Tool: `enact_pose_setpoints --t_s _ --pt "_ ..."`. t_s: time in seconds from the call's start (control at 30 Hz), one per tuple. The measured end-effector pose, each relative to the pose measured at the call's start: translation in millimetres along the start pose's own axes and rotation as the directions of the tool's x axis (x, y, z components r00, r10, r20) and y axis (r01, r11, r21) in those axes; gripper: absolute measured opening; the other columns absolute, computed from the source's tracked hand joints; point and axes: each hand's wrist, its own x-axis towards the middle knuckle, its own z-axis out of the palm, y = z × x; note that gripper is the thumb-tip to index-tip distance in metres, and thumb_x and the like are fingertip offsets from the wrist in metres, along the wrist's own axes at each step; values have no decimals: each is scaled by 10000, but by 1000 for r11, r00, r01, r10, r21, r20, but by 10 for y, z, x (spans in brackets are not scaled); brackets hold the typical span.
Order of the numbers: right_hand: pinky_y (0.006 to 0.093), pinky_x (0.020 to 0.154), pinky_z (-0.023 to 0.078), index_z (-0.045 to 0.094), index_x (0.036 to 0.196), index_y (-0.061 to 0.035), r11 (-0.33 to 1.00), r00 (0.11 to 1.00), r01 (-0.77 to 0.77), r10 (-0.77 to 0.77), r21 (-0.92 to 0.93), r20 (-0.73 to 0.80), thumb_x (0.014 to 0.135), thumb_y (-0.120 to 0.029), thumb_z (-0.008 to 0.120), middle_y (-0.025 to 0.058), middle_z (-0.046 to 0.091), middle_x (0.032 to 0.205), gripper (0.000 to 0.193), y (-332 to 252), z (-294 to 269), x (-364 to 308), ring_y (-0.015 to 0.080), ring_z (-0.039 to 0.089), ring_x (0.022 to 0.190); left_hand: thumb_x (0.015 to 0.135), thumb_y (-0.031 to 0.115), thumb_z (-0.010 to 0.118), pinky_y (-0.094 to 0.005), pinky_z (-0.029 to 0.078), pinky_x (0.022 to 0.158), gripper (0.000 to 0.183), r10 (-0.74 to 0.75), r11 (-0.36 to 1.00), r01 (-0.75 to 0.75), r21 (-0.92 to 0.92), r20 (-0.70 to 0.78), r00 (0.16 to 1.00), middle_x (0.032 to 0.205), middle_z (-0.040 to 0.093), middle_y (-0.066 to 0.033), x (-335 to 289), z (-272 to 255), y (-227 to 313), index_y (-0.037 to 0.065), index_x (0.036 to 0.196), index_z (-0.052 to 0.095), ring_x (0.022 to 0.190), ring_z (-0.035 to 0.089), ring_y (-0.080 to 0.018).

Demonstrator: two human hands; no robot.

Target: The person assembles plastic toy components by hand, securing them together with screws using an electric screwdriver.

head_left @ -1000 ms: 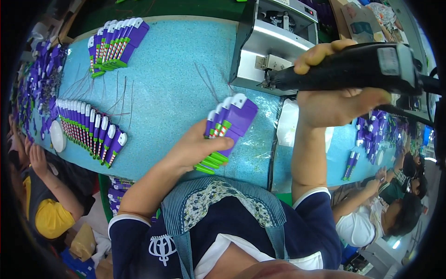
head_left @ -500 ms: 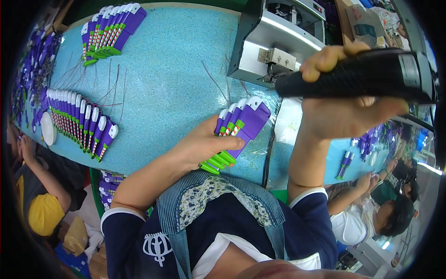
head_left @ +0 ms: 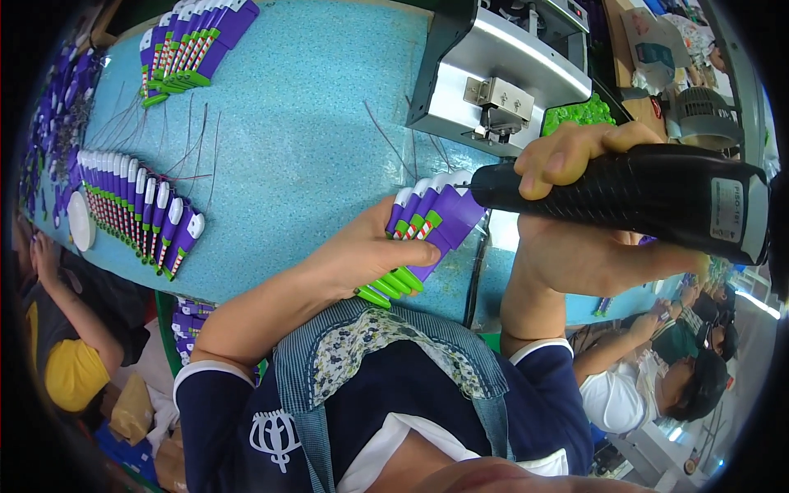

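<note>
Several purple, white and green plastic pieces (head_left: 450,218), each with a red-and-white striped strip, are fanned together in my left hand (head_left: 362,253). The thumb presses across their lower part, above the green ends. My right hand (head_left: 567,238) is wrapped round a black electric screwdriver (head_left: 633,193) held level. The thin bit points left and reaches the white top of the outermost piece; whether it sits in a screw is too small to tell. Thin wires rise from the white ends onto the blue table (head_left: 296,123).
A metal machine (head_left: 501,82) stands at the table's back, with bright green parts (head_left: 579,113) beside it. Similar pieces lie in a fanned row (head_left: 136,205) at the left and a stack (head_left: 193,49) at the far left. Co-workers sit at both sides, one in a white shirt (head_left: 616,398).
My right hand has brought the screwdriver down and left, so its bit now meets the top of the pieces. My left hand keeps its hold almost in place.
</note>
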Motion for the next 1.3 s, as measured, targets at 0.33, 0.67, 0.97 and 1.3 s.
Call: enact_pose_setpoints --t_s 0.33,0.67,0.97,1.3 --pt "311 586 496 564 1091 7 980 973 198 -191 38 -133 755 -840 346 184 641 840 937 163 -278 426 233 606 629 753 139 726 -296 544 565 537 19 1000 -19 -7 -27 999 929 607 -80 45 46 13 19 1210 470 731 622 -157" --pt "301 561 457 510 1112 -18 999 997 -42 41 -20 -68 792 -821 274 136 577 771 896 40 67 2 197 556 592 761 95 717 -288 535 623 564 7 999 -6 -32 42 999 966 600 -51 66 34 -4 24 1254 452 796 601 -133" --pt "307 556 455 498 1121 -20 999 999 -44 44 -1 -10 788 -820 303 137 580 800 888 78 -1 45 197 556 612 748 117 725 -299 549 577 534 86 996 -86 -16 -5 996 936 612 -83 97 34 0 19 1202 462 747 627 -158" --pt "329 583 461 548 1077 -4 985 985 151 -157 -84 -76 779 -831 289 154 606 799 917 107 -210 391 221 578 619 752 116 744 -313 557 591 567 36 999 -36 0 -31 999 924 602 -49 118 71 37 29 1234 459 759 612 -144"
